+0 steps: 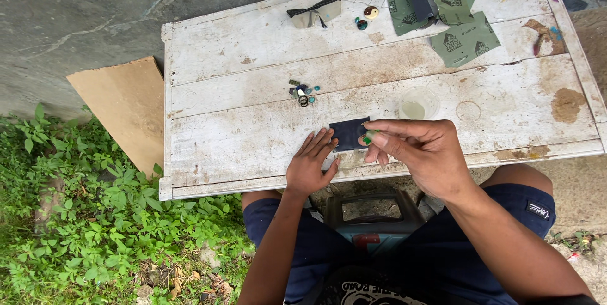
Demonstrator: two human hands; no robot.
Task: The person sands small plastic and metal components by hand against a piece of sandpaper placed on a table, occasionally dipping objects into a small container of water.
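A white painted wooden table [253, 134] fills most of the view, its planks worn, scratched and patched with brown stains. To its left lie green weeds and a flat sheet of brown cardboard [126, 106] on the ground.

The step in hand looks like rubbing a small stone smooth on abrasive paper. The next move, as I judge it, calls for the stone to come down flat on the paper while the other hand keeps the paper from sliding.

At the far right corner sit several grey-green sandpaper sheets [465, 39], some folded or curled, with a matte, gritty look. Near the far edge, left of them, lie clear safety glasses [316, 11] with dark arms.

The right hand [423, 153] hovers above the near edge, fingers pinching a small green stone [368, 137] between thumb and fingertips, just over the right end of the dark paper.

The left hand [310, 166] rests at the near edge, fingers spread flat, their tips touching the left end of the dark paper.

The dark paper [349, 133] is a small navy rectangle, lying flat near the near edge, mid-table.

Behind the right hand stands a small clear round dish [417, 104] of pale liquid.

Mid-table is a cluster of tiny stones and rings [302, 91], dark, teal and green. Two rounded stones [367, 17] sit by the glasses.
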